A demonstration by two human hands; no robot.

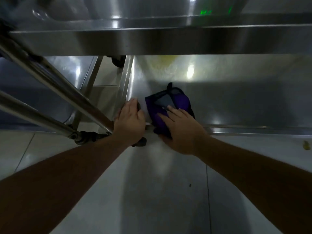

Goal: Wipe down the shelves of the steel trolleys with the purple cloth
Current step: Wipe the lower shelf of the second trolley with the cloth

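Note:
I look down under the top shelf (168,41) of a steel trolley onto its lower shelf (236,102). The folded purple cloth (182,102) lies at the shelf's front left and hangs a little over the front rim. My right hand (180,130) holds the cloth, fingers flat on top of it and thumb under the part that overhangs the rim. My left hand (130,120) rests on the shelf's front left corner beside the upright post, fingers laid forward along the rim, holding nothing.
A yellowish stain (165,63) marks the back of the lower shelf. A black caster (141,141) sits under my left wrist. Steel tubes of a second trolley (50,78) cross at the left. Pale floor tiles (152,183) lie below, with a small yellow scrap (306,145) at the right.

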